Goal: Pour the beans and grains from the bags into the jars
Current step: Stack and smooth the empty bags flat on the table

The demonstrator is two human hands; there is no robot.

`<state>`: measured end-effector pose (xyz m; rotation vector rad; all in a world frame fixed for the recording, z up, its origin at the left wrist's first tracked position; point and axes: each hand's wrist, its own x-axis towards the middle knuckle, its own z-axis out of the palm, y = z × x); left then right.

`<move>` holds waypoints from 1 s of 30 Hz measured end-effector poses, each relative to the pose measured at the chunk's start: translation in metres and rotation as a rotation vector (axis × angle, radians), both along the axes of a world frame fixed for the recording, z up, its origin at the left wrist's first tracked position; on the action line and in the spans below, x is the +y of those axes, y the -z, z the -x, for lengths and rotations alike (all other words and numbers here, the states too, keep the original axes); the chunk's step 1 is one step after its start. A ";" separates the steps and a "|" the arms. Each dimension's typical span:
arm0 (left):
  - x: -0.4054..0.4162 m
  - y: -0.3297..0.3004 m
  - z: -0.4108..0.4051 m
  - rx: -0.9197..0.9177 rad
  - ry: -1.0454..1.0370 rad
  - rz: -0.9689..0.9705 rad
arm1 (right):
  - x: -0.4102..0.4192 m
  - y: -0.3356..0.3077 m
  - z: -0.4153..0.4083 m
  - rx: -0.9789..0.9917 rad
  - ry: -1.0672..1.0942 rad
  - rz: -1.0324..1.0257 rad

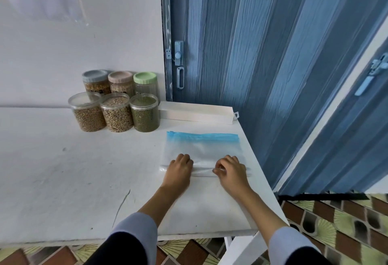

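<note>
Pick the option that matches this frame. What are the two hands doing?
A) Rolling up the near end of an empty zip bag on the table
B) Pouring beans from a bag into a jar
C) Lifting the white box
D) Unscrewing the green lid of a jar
A: the left hand and right hand both grip the rolled near edge of the empty zip bag, which lies flat on the table.

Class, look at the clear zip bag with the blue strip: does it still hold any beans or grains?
No. The clear zip bag with the blue strip lies flat and see-through on the white table, with nothing visible inside.
</note>
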<state>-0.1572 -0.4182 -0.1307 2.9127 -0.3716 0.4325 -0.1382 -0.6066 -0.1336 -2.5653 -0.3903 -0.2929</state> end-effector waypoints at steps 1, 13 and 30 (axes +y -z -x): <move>-0.003 0.002 0.003 0.007 0.026 0.013 | 0.000 -0.001 -0.001 0.002 0.012 -0.009; -0.010 0.000 -0.003 0.008 0.013 0.079 | 0.011 0.000 0.008 -0.115 0.050 0.035; -0.014 0.006 -0.003 -0.027 0.076 0.299 | 0.009 -0.001 -0.004 0.092 0.050 -0.238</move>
